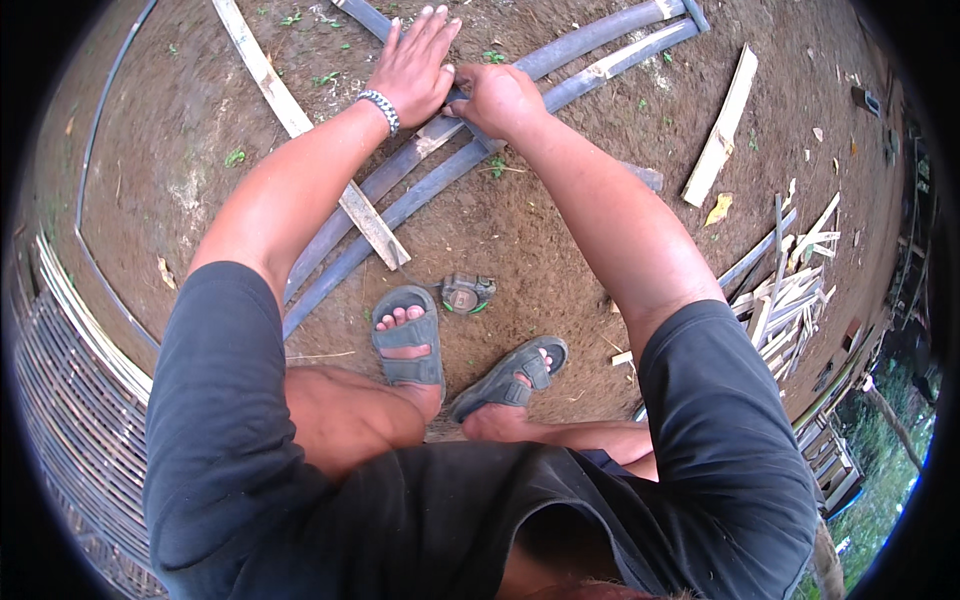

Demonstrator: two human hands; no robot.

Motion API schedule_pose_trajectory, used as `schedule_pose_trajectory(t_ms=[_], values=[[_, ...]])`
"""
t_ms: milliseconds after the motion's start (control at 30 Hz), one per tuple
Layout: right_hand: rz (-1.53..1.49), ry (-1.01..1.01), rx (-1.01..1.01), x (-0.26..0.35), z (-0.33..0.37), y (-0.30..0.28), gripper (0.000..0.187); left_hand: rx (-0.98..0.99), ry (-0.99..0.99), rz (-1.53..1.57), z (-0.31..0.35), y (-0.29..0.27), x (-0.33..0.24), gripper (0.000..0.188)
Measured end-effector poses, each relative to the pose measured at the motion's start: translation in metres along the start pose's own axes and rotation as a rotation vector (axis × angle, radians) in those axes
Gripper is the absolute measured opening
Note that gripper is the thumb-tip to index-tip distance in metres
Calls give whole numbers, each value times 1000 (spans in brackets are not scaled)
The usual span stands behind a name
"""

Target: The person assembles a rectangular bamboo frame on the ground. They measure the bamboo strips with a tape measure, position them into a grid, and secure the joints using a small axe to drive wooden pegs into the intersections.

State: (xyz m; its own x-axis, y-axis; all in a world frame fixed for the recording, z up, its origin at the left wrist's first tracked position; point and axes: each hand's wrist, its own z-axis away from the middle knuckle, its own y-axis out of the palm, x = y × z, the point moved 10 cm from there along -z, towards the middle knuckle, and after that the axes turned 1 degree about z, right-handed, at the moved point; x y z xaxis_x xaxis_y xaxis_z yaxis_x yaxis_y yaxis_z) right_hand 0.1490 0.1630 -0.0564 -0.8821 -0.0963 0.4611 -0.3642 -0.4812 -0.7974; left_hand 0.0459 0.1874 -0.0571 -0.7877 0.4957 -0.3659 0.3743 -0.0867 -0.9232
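Two long grey poles, apparently bamboo, lie side by side on the ground, running diagonally from lower left to upper right. A narrower grey strip crosses them and passes beneath my hands. My left hand, with a bracelet at its wrist, has its fingers stretched out and rests over this strip beside my right hand. Curled fingers of my right hand close around the strip where it meets the poles; its fingertips are partly hidden. A pale split strip passes under my left forearm and over the poles.
A tape measure lies on the soil near my sandals. Another pale split piece lies to the right, above a pile of split sticks. A slatted panel stands at lower left, below a thin bent rod.
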Motion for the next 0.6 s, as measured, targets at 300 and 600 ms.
schedule_pose_trajectory(t_ms=[300,600], values=[[49,25,83,-8,-8,6,45,-38,-223,-54,-22,21,5,70],[-283,246,-363,-101,57,-78,56,60,-105,-301,-36,25,-25,60]])
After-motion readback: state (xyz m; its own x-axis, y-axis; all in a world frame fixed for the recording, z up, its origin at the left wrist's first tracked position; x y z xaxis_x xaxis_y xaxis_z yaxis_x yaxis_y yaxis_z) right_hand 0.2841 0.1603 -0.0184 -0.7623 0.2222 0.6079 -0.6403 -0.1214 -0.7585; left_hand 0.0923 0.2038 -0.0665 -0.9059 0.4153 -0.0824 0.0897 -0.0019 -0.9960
